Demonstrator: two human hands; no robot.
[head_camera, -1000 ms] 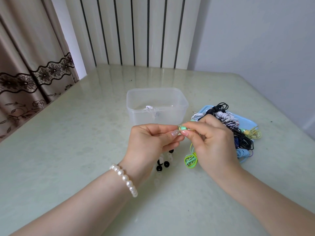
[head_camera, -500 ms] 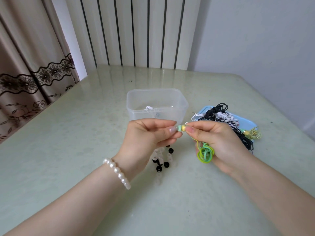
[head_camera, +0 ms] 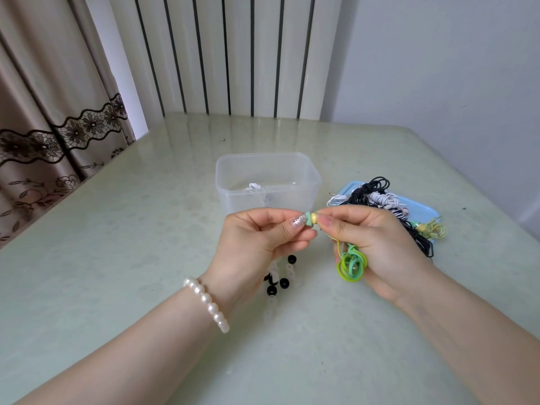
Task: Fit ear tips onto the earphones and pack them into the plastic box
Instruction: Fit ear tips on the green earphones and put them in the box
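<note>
Pinching a green earbud (head_camera: 310, 220) between them, the left hand (head_camera: 263, 244) and right hand (head_camera: 377, 247) work at its tip, the right also holding the coiled cable (head_camera: 352, 266). Loose ear tips (head_camera: 277, 280) lie on the counter (head_camera: 117, 258). The plastic box (head_camera: 267, 182) holds one white set; several earphones (head_camera: 380, 197) wait on the blue lid (head_camera: 423, 211).

A pale green table (head_camera: 117, 258) with a glossy top is filling most of the view, reflecting light near its far edge. Behind it, a white panel with dark vertical stripes (head_camera: 233, 54) is standing against the wall. On the left, a beige curtain (head_camera: 43, 112) with dark lace trim and flower patterns is hanging beside the table. A plain grey wall (head_camera: 453, 68) is rising on the right.
</note>
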